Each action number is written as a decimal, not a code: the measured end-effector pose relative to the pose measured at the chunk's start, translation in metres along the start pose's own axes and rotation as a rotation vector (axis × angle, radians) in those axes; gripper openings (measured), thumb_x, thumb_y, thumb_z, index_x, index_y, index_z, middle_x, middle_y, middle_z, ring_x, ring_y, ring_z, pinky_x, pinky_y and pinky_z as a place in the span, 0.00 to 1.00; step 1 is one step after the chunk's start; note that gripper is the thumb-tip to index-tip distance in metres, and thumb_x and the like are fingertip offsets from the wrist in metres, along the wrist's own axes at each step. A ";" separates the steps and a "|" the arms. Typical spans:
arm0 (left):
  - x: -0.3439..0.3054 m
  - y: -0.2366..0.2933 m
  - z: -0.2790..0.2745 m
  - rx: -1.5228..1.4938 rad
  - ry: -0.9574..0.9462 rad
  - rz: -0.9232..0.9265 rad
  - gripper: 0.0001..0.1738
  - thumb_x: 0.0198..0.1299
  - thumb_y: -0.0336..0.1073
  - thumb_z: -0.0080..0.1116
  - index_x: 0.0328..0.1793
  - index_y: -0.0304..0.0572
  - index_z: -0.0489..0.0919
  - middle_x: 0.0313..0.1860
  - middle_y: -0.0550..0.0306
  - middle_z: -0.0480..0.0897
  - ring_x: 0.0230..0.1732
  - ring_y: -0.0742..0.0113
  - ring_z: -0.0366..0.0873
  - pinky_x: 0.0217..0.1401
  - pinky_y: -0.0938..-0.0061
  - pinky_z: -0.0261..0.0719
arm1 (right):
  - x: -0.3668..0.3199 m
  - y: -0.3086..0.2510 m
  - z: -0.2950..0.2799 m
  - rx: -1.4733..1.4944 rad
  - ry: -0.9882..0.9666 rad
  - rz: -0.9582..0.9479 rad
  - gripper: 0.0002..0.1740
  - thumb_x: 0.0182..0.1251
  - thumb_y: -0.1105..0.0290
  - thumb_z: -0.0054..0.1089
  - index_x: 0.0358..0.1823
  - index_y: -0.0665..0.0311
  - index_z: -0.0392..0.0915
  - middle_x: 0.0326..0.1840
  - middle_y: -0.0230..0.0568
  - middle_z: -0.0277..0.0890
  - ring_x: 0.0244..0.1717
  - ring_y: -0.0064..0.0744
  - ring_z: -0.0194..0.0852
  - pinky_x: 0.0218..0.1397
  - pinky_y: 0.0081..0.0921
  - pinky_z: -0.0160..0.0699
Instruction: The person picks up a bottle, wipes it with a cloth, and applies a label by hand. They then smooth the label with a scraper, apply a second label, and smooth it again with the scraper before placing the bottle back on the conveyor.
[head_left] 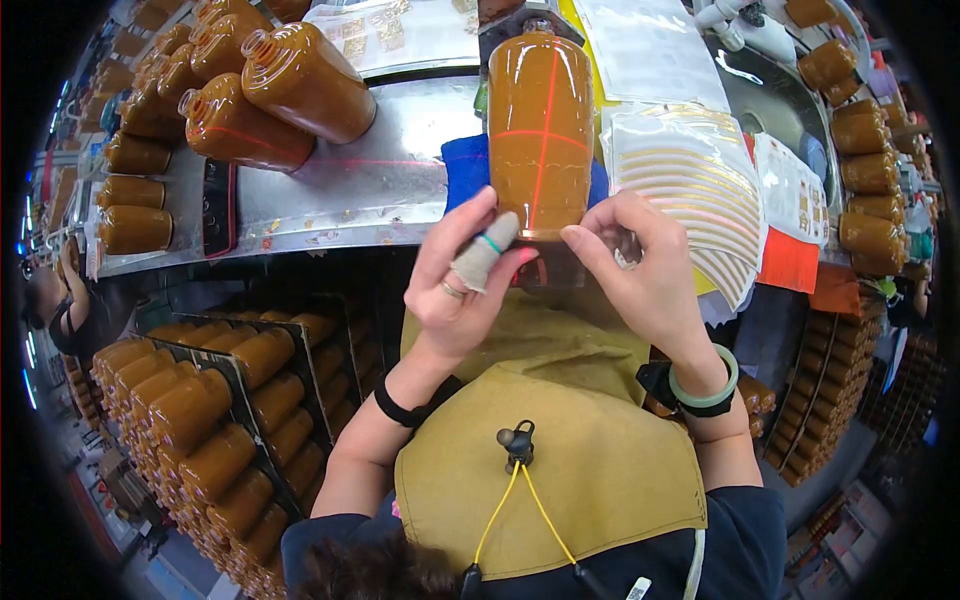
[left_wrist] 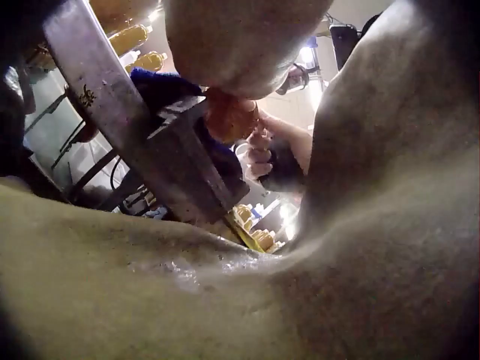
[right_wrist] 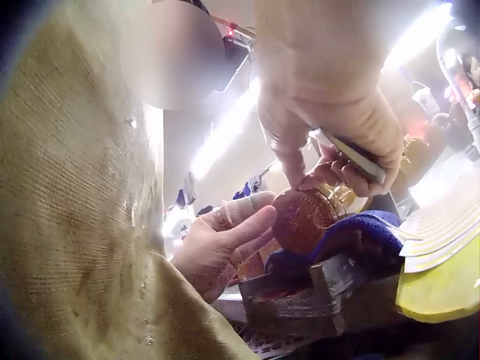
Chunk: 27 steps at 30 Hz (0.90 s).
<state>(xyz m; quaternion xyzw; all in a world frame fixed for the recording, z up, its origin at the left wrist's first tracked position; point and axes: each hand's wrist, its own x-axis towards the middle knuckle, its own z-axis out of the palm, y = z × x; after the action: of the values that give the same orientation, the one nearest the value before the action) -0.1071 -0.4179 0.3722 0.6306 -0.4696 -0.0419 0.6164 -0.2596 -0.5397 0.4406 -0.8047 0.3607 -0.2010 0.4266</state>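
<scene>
An amber glossy bottle (head_left: 540, 90) lies with its neck pointing away, over a blue cloth (head_left: 464, 172); a red light cross falls on its side. At the near left edge of its base is my left hand (head_left: 455, 285), fingers extended and touching the bottle. One finger wears a beige finger cot (head_left: 476, 265) with a teal band. My right hand (head_left: 650, 265) has its thumb at the right edge of the base. Its other fingers curl round a pale flat strip (right_wrist: 352, 156) in the right wrist view; its exact kind I cannot tell.
More amber bottles (head_left: 310, 80) stand on the metal bench at left. A fanned stack of gold-striped sheets (head_left: 680, 185) lies right of the bottle, an orange sheet (head_left: 788, 262) beyond it. Racks of bottles (head_left: 190, 400) fill the lower left. A dark phone-like slab (head_left: 219, 208) lies on the bench.
</scene>
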 end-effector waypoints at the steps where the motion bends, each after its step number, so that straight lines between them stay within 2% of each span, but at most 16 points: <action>1: 0.001 -0.004 0.002 0.101 0.000 0.152 0.17 0.52 0.19 0.75 0.50 0.29 0.86 0.61 0.43 0.85 0.60 0.48 0.85 0.60 0.63 0.87 | 0.000 0.000 0.000 -0.005 -0.002 -0.008 0.10 0.64 0.69 0.73 0.34 0.68 0.81 0.30 0.44 0.80 0.31 0.38 0.79 0.38 0.34 0.75; 2: 0.003 -0.007 0.004 0.201 -0.001 0.305 0.12 0.52 0.19 0.75 0.43 0.29 0.87 0.56 0.43 0.87 0.57 0.46 0.87 0.56 0.62 0.89 | 0.000 0.000 0.000 -0.006 -0.001 -0.007 0.10 0.64 0.69 0.73 0.34 0.68 0.81 0.30 0.44 0.80 0.31 0.38 0.79 0.38 0.34 0.75; 3: 0.007 -0.007 0.007 0.225 0.031 0.335 0.09 0.55 0.20 0.73 0.42 0.29 0.86 0.50 0.44 0.89 0.53 0.45 0.88 0.52 0.62 0.91 | 0.001 -0.001 0.000 0.017 -0.014 0.023 0.10 0.64 0.69 0.73 0.34 0.68 0.82 0.30 0.44 0.80 0.32 0.38 0.79 0.39 0.34 0.76; 4: 0.009 -0.010 0.007 0.222 0.028 0.335 0.09 0.55 0.20 0.73 0.42 0.29 0.86 0.50 0.44 0.89 0.53 0.45 0.88 0.52 0.62 0.91 | 0.000 -0.001 -0.001 0.039 -0.027 0.055 0.10 0.65 0.69 0.73 0.35 0.68 0.82 0.31 0.44 0.80 0.32 0.39 0.80 0.39 0.34 0.76; 6: 0.010 -0.016 0.007 0.278 -0.003 0.467 0.06 0.61 0.25 0.70 0.40 0.30 0.84 0.50 0.44 0.89 0.53 0.45 0.87 0.49 0.62 0.91 | 0.001 -0.001 -0.009 0.013 -0.050 0.019 0.09 0.65 0.69 0.72 0.36 0.68 0.83 0.31 0.45 0.80 0.33 0.39 0.80 0.40 0.34 0.76; 8: 0.008 -0.018 0.006 0.286 -0.014 0.452 0.06 0.62 0.27 0.69 0.41 0.30 0.84 0.51 0.44 0.89 0.53 0.45 0.87 0.49 0.62 0.91 | 0.002 0.000 -0.019 -0.010 -0.074 -0.017 0.09 0.66 0.69 0.71 0.36 0.69 0.84 0.31 0.46 0.81 0.33 0.39 0.80 0.40 0.33 0.76; 10: 0.006 -0.019 0.008 0.294 -0.022 0.436 0.06 0.63 0.29 0.67 0.41 0.31 0.84 0.51 0.45 0.89 0.52 0.45 0.87 0.48 0.62 0.91 | 0.004 0.001 -0.029 0.005 -0.174 0.079 0.09 0.67 0.69 0.69 0.38 0.70 0.85 0.32 0.47 0.82 0.34 0.40 0.80 0.42 0.34 0.77; 11: 0.004 -0.020 0.011 0.268 0.002 0.438 0.07 0.60 0.23 0.69 0.44 0.37 0.86 0.53 0.47 0.88 0.53 0.46 0.86 0.48 0.64 0.90 | 0.005 0.000 -0.031 -0.011 -0.191 0.086 0.10 0.67 0.69 0.69 0.38 0.70 0.86 0.33 0.48 0.82 0.34 0.42 0.80 0.42 0.34 0.77; 12: 0.003 -0.020 0.013 0.241 0.025 0.441 0.15 0.56 0.18 0.72 0.47 0.42 0.88 0.56 0.50 0.87 0.55 0.47 0.85 0.48 0.65 0.89 | 0.005 0.001 -0.031 -0.012 -0.187 0.089 0.10 0.67 0.69 0.69 0.38 0.70 0.86 0.33 0.48 0.82 0.34 0.42 0.80 0.42 0.34 0.77; 13: 0.004 -0.017 0.011 0.237 0.023 0.442 0.15 0.56 0.18 0.72 0.47 0.42 0.88 0.56 0.50 0.87 0.55 0.47 0.85 0.48 0.65 0.89 | 0.005 0.002 -0.031 -0.016 -0.183 0.062 0.10 0.67 0.68 0.69 0.38 0.70 0.86 0.33 0.47 0.83 0.35 0.43 0.80 0.43 0.35 0.77; 15: 0.005 -0.008 0.006 0.459 -0.061 0.467 0.18 0.56 0.18 0.71 0.51 0.48 0.89 0.60 0.50 0.85 0.60 0.48 0.82 0.49 0.67 0.89 | 0.006 0.004 -0.030 -0.021 -0.177 0.036 0.10 0.67 0.68 0.68 0.38 0.70 0.86 0.34 0.47 0.83 0.35 0.44 0.80 0.43 0.35 0.77; 16: 0.007 -0.008 0.007 0.458 -0.062 0.468 0.18 0.56 0.18 0.71 0.51 0.48 0.89 0.60 0.50 0.85 0.60 0.48 0.82 0.49 0.67 0.89 | 0.007 0.005 -0.030 -0.050 -0.181 0.026 0.10 0.68 0.67 0.68 0.38 0.70 0.86 0.34 0.48 0.83 0.36 0.45 0.80 0.44 0.36 0.77; 18: 0.011 -0.009 0.008 0.387 -0.104 0.543 0.09 0.57 0.25 0.69 0.43 0.41 0.84 0.61 0.48 0.85 0.64 0.46 0.79 0.47 0.63 0.91 | 0.007 0.006 -0.028 -0.077 -0.185 0.017 0.10 0.68 0.67 0.68 0.37 0.69 0.86 0.34 0.48 0.83 0.36 0.46 0.81 0.44 0.36 0.77; 20: 0.012 -0.008 0.011 0.257 -0.119 0.461 0.11 0.54 0.20 0.71 0.41 0.39 0.83 0.59 0.48 0.86 0.61 0.45 0.82 0.49 0.61 0.91 | 0.007 0.007 -0.026 -0.033 -0.184 -0.029 0.11 0.68 0.67 0.68 0.37 0.69 0.86 0.35 0.49 0.83 0.38 0.47 0.81 0.46 0.37 0.77; 23: 0.007 -0.016 0.015 0.176 0.058 0.268 0.12 0.54 0.17 0.73 0.40 0.36 0.82 0.53 0.48 0.88 0.54 0.42 0.88 0.53 0.61 0.90 | 0.008 0.004 -0.030 -0.009 -0.218 0.036 0.11 0.68 0.67 0.67 0.38 0.70 0.85 0.35 0.49 0.83 0.39 0.47 0.82 0.47 0.37 0.78; 27: 0.004 -0.019 0.014 0.153 0.060 0.285 0.15 0.56 0.16 0.71 0.47 0.35 0.82 0.54 0.45 0.87 0.55 0.41 0.87 0.55 0.59 0.90 | 0.009 0.006 -0.031 0.017 -0.262 0.112 0.11 0.68 0.67 0.67 0.38 0.70 0.85 0.35 0.49 0.84 0.39 0.46 0.83 0.47 0.36 0.78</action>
<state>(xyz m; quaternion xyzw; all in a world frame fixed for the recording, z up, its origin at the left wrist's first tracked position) -0.1031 -0.4348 0.3558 0.6036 -0.5375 0.1007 0.5803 -0.2753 -0.5652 0.4529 -0.7988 0.3448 -0.0733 0.4875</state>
